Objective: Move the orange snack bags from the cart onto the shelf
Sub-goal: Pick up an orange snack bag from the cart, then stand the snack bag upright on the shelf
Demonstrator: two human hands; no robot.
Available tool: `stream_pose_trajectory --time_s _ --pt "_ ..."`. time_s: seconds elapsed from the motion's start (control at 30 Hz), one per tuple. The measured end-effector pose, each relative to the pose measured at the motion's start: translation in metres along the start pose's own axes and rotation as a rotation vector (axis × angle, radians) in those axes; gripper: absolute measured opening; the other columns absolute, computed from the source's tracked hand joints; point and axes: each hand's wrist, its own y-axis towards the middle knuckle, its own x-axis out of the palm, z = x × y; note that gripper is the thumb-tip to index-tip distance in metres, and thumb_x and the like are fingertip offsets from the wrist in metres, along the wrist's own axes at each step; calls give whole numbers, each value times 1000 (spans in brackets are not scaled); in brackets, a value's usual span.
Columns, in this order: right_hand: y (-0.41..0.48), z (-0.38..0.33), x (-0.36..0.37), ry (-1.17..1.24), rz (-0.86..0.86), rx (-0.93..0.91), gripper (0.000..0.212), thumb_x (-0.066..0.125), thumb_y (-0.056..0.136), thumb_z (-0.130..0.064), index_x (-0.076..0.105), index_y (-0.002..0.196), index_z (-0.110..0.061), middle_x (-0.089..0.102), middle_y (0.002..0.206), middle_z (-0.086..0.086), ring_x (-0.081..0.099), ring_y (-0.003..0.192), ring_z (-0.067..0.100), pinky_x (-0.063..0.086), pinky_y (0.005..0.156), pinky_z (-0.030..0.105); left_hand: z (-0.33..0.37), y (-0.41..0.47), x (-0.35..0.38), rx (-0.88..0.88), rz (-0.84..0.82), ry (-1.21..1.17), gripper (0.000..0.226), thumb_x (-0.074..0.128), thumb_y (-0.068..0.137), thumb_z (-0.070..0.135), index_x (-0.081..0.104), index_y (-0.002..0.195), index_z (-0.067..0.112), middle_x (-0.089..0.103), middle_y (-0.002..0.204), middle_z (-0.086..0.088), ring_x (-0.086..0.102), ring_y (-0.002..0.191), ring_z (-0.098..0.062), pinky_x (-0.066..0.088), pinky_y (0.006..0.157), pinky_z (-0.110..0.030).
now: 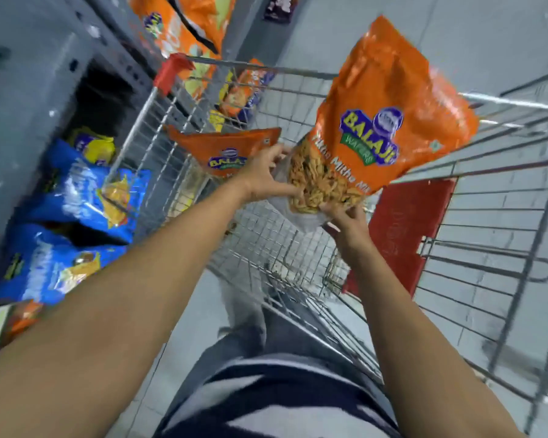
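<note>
A large orange snack bag (389,115) is held up over the wire cart (266,235), tilted with its top to the upper right. My right hand (345,216) grips its bottom edge from below. My left hand (266,175) touches the bag's lower left corner, fingers curled on it. A second orange snack bag (225,150) leans inside the cart behind my left hand. More orange bags (184,23) sit on the grey shelf (35,90) at the upper left, beyond the cart.
Blue snack bags (86,197) and a yellow one (92,147) fill the lower shelf at left. The cart's red child seat flap (405,229) stands at right. Other orange bags (241,93) show beyond the cart's far end. Grey tiled floor lies to the right.
</note>
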Motion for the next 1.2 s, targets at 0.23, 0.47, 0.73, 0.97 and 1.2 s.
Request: stream_pose_trajectory --time_s 0.23,0.47,0.73,0.97,1.2 --pt "-59 -137 97 -124 -303 -462 29 59 70 -13 58 94 -29 71 80 -20 64 80 1 50 66 20 72 -118 -86 185 624 -297 90 86 50 44 47 127 19 56 133 -2 55 120 -18 48 100 -41" --pt "-188 -215 240 -167 -699 -879 9 60 59 -28 65 66 -32 62 54 -24 53 50 -10 40 48 4 113 -291 -176 439 1097 -336 76 83 49 40 52 116 21 65 116 -2 61 105 -13 53 92 -43" --pt "-345 -217 375 -82 -1176 -1193 16 64 67 -31 63 82 -28 69 74 -27 58 73 -7 47 69 11 117 -488 -233 647 1491 -233 54 81 58 8 57 106 11 66 100 -4 61 94 -13 53 89 -38" --pt "-437 -199 491 -88 -1359 -1215 22 72 66 -34 60 83 -27 68 80 -18 60 73 -11 47 63 8 103 -626 -286 447 1786 79 63 83 58 33 54 112 22 65 114 2 61 110 -16 52 95 -43" --pt "-484 -156 621 -314 -1490 -1102 16 72 80 -17 58 86 -21 70 91 5 66 81 11 56 72 33 61 -713 -353 192 1814 99 63 84 64 18 55 120 15 66 112 -1 62 103 -15 51 83 -26"
